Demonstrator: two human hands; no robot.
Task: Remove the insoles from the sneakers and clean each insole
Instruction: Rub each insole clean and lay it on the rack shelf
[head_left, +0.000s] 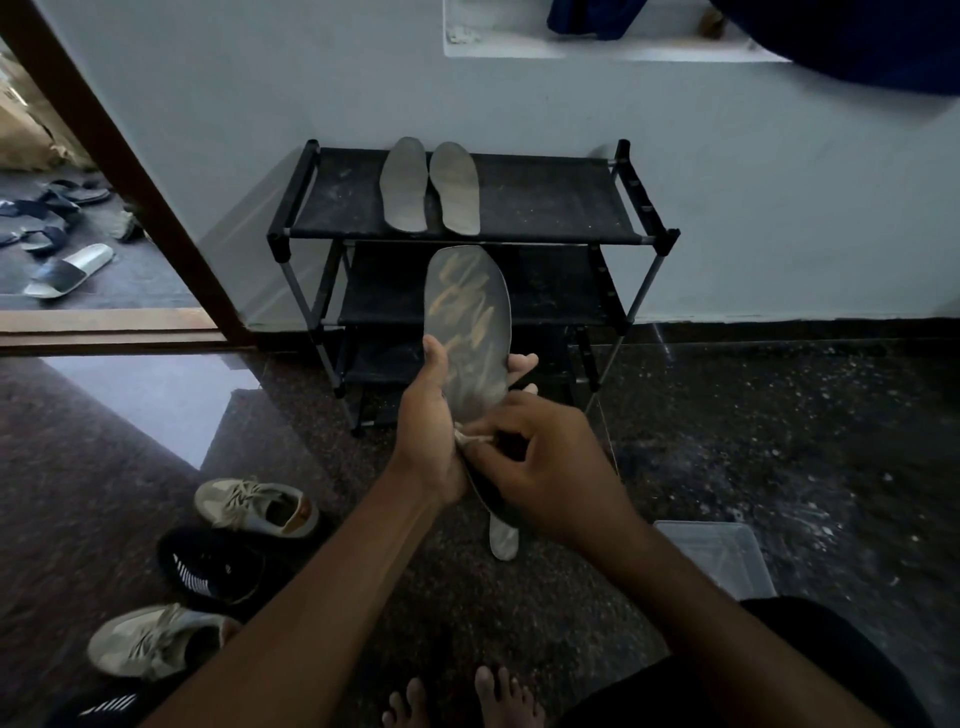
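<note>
While the black shoe rack (545, 202) carries two flat grey insoles (402, 187) on its fabric top shelf, beige sneakers (254, 506) sit on polished floor (779, 441) at left. Held insole (467, 306) stands upright before the rack: thin, dark, tan-streaked. Left hand (423, 431) grips its middle; right hand (550, 467) pinches a pale crumpled cloth (470, 439) against it. Suggest bracing from behind, wiping lengthwise with firm strokes.

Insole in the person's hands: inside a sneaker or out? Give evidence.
Out. The left hand grips the insole in the air, the right hand pinches a cloth against it; no sneaker surrounds it.
</note>
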